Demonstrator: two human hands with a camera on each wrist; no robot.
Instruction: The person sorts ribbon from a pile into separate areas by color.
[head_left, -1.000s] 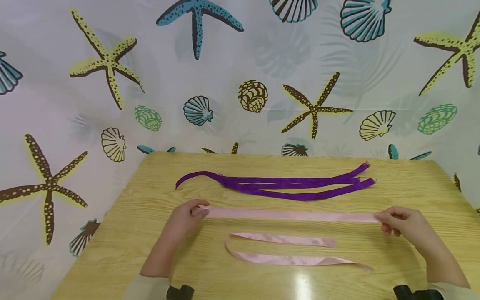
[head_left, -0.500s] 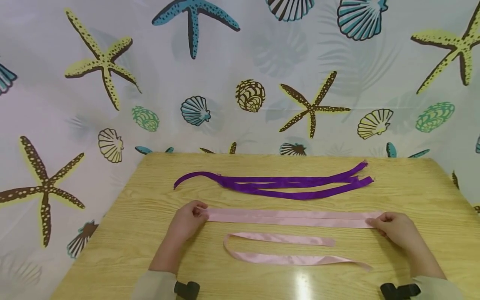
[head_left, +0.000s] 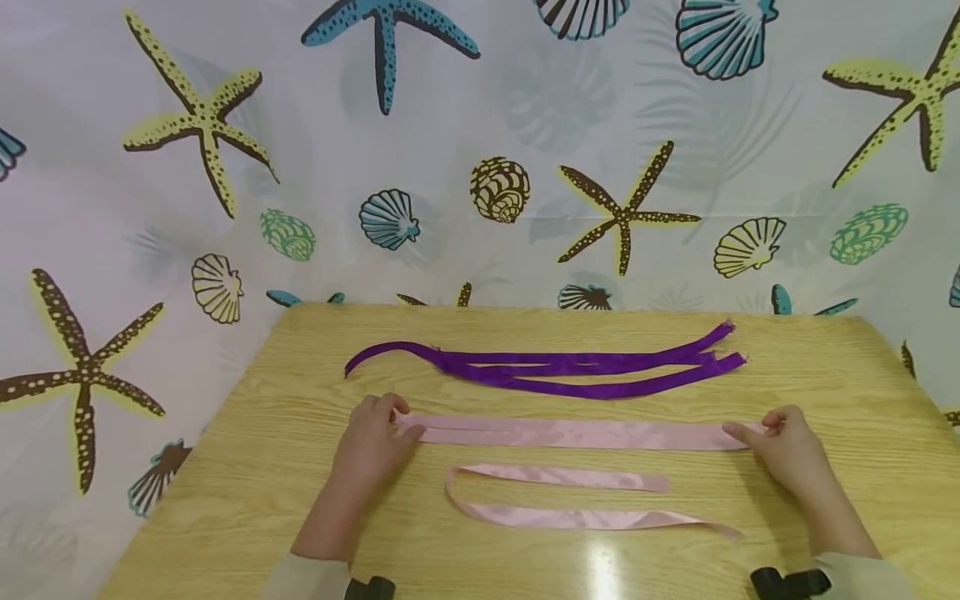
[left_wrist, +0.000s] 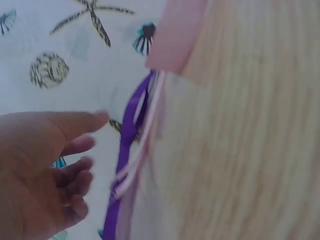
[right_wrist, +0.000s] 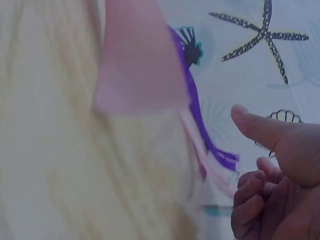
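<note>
Across the table lies a long pink satin ribbon (head_left: 585,434), its layers slightly offset at the left. My left hand (head_left: 373,442) is at its left end, thumb and forefinger apart. In the left wrist view the thumb (left_wrist: 95,120) stands clear of the ribbon ends, the other fingers loosely bent. My right hand (head_left: 783,454) is at the right end, thumb stretched over it in the head view. The right wrist view shows that thumb (right_wrist: 245,117) away from the ribbon, with the fingers (right_wrist: 248,207) loosely curled beside its end.
Behind lie several strands of purple ribbon (head_left: 570,364) with frayed right ends. Nearer me, another pink ribbon (head_left: 570,518) lies in a sideways U. The wooden table (head_left: 247,500) ends at a shell-and-starfish patterned cloth (head_left: 450,133).
My right hand has moved left and lowered its ribbon end beside the layer below. The thumbs and fingers of both hands have parted from the ribbon. The purple ribbons have not moved.
</note>
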